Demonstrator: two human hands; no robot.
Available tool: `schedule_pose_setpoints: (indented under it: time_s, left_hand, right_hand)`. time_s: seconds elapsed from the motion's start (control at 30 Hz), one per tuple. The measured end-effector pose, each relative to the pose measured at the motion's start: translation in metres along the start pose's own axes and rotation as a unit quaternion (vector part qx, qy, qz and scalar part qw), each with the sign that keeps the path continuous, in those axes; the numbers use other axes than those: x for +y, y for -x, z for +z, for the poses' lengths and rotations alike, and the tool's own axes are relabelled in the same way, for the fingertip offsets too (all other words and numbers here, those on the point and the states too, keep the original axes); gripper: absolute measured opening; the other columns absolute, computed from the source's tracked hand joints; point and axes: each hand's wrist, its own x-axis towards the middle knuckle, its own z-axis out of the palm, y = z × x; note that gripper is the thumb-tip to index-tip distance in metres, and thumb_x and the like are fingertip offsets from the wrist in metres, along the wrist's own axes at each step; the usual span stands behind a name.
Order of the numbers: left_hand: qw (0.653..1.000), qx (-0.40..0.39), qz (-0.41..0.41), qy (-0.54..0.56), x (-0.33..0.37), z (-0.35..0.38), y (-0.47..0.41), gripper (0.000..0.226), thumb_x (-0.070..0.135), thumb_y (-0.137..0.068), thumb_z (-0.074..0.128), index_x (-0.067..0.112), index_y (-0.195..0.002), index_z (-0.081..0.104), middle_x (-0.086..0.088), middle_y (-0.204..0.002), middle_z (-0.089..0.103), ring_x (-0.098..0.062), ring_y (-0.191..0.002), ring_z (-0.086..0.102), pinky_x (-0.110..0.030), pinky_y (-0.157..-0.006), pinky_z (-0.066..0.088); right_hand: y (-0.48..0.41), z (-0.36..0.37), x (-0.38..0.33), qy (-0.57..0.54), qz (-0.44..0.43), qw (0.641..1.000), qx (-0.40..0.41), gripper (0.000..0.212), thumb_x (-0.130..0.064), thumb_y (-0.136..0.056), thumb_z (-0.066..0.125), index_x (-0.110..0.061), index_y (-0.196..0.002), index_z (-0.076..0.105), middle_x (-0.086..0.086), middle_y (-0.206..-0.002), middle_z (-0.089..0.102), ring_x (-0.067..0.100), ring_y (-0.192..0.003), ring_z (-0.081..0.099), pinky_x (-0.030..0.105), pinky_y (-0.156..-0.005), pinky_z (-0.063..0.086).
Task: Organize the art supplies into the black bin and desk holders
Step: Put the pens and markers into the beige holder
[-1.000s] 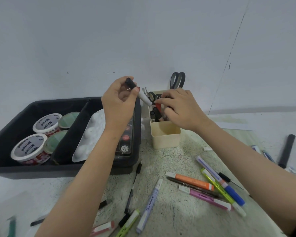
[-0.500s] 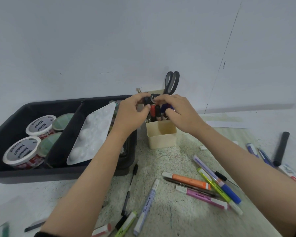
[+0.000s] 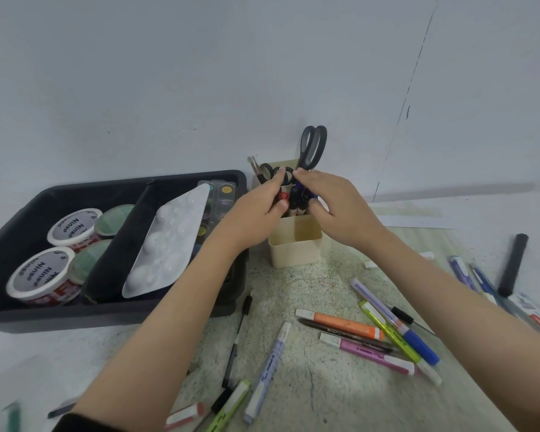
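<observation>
Quick diff: a second ago the left hand [image 3: 256, 213] held a black-capped white marker in the air above the cream holder [image 3: 295, 247]. Now that hand is down at the holder's mouth and no raised marker shows. I read it as dropped in among the standing markers [image 3: 295, 202].

The right hand [image 3: 337, 207] hasn't left the holder's top. Left fingers and thumb are curled round the marker tops, pinching them. Right does the same on the blue-purple ones on the holder's right side. I can't tell which single pen each has.

The scissors [image 3: 314, 148] stand at the holder's back, and the black bin [image 3: 106, 182] sits just left of the holder.

So one more pen is filed, but plenty is left. The orange highlighter [image 3: 340, 324], the blue marker [image 3: 418, 344] and others lie in front of the holder, with more well to its right.
</observation>
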Motion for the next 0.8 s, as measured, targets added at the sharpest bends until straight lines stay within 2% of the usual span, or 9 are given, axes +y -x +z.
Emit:
schedule_pose_setpoints:
  time_s: [0.1,0.23,0.33,0.47,0.53,0.6,0.7,0.73,0.8]
  left_hand:
    - [0.999,0.038,-0.007,0.028,-0.003,0.003,0.000,0.057,0.011,-0.092,0.054,0.018,-0.144,0.032,-0.006,-0.137,0.049,-0.020,-0.125,0.046,-0.028,-0.101,0.037]
    - [0.995,0.082,-0.024,0.052,-0.007,0.003,0.002,0.043,0.009,-0.088,0.060,0.020,-0.128,0.048,-0.002,-0.129,0.055,-0.017,-0.121,0.049,-0.029,-0.101,0.038]
    - [0.995,0.087,-0.014,0.053,-0.009,0.003,0.002,0.035,0.010,-0.088,0.060,0.022,-0.121,0.054,-0.001,-0.123,0.058,-0.016,-0.117,0.050,-0.030,-0.100,0.040]
    - [0.993,0.101,0.004,0.054,-0.012,0.005,0.000,0.028,0.013,-0.087,0.062,0.022,-0.113,0.055,0.006,-0.111,0.057,-0.007,-0.103,0.051,-0.003,-0.078,0.036]
    - [0.992,0.104,0.007,0.069,-0.011,0.005,-0.002,0.025,0.017,-0.086,0.063,0.021,-0.109,0.053,0.007,-0.107,0.057,-0.005,-0.096,0.053,-0.008,-0.077,0.041]
    - [0.991,0.100,0.033,0.082,-0.008,0.005,-0.002,0.031,0.016,-0.087,0.061,0.022,-0.116,0.051,0.008,-0.112,0.058,-0.005,-0.103,0.054,-0.019,-0.090,0.046]
    - [0.991,0.075,0.083,0.075,-0.003,0.004,-0.002,0.053,0.013,-0.089,0.057,0.027,-0.138,0.040,0.016,-0.124,0.051,0.005,-0.116,0.044,-0.009,-0.097,0.037]
    - [0.992,0.072,0.086,0.058,-0.003,0.004,-0.003,0.055,0.013,-0.090,0.056,0.026,-0.141,0.039,0.015,-0.128,0.050,0.003,-0.118,0.044,-0.012,-0.099,0.037]
    - [0.993,0.081,0.080,0.016,-0.006,0.005,-0.005,0.054,0.017,-0.090,0.055,0.025,-0.142,0.040,0.007,-0.133,0.053,-0.007,-0.121,0.048,-0.027,-0.103,0.041]
  right_hand:
    - [0.004,0.000,-0.003,-0.042,0.043,0.998,-0.009,0.054,-0.015,-0.083,0.049,-0.011,-0.138,0.045,0.008,-0.123,0.061,0.020,-0.114,0.053,0.019,-0.095,0.033]
    - [0.006,0.007,-0.004,-0.098,0.105,0.989,0.018,0.053,-0.011,-0.092,0.048,-0.014,-0.143,0.035,0.002,-0.138,0.050,0.014,-0.126,0.045,0.016,-0.098,0.028]
    - [0.010,0.012,-0.005,-0.096,0.128,0.987,0.035,0.048,-0.011,-0.097,0.041,-0.011,-0.144,0.035,0.005,-0.141,0.048,0.015,-0.128,0.042,0.011,-0.097,0.024]
    - [0.012,0.013,-0.005,-0.080,0.089,0.992,0.030,0.051,-0.007,-0.097,0.039,-0.008,-0.147,0.028,0.006,-0.152,0.032,0.013,-0.140,0.026,0.000,-0.103,0.009]
    - [0.010,0.011,-0.003,-0.082,0.072,0.994,0.011,0.054,-0.005,-0.096,0.039,-0.010,-0.148,0.026,0.004,-0.154,0.028,0.010,-0.141,0.022,-0.002,-0.103,0.005]
    - [0.008,0.010,-0.004,-0.076,0.056,0.996,-0.003,0.055,-0.006,-0.094,0.039,-0.010,-0.148,0.026,0.005,-0.153,0.030,0.012,-0.141,0.023,0.003,-0.106,0.006]
    - [0.007,0.010,-0.006,-0.058,0.041,0.997,-0.008,0.058,-0.014,-0.090,0.036,-0.008,-0.148,0.026,0.007,-0.152,0.032,0.016,-0.140,0.027,0.018,-0.113,0.013]
    - [0.008,0.010,-0.007,-0.062,0.046,0.997,-0.006,0.058,-0.015,-0.091,0.036,-0.008,-0.148,0.026,0.007,-0.152,0.032,0.016,-0.140,0.027,0.018,-0.113,0.014]
    - [0.010,0.010,-0.008,-0.067,0.060,0.996,0.004,0.055,-0.012,-0.094,0.040,-0.007,-0.148,0.026,0.007,-0.150,0.035,0.015,-0.137,0.030,0.012,-0.107,0.014]
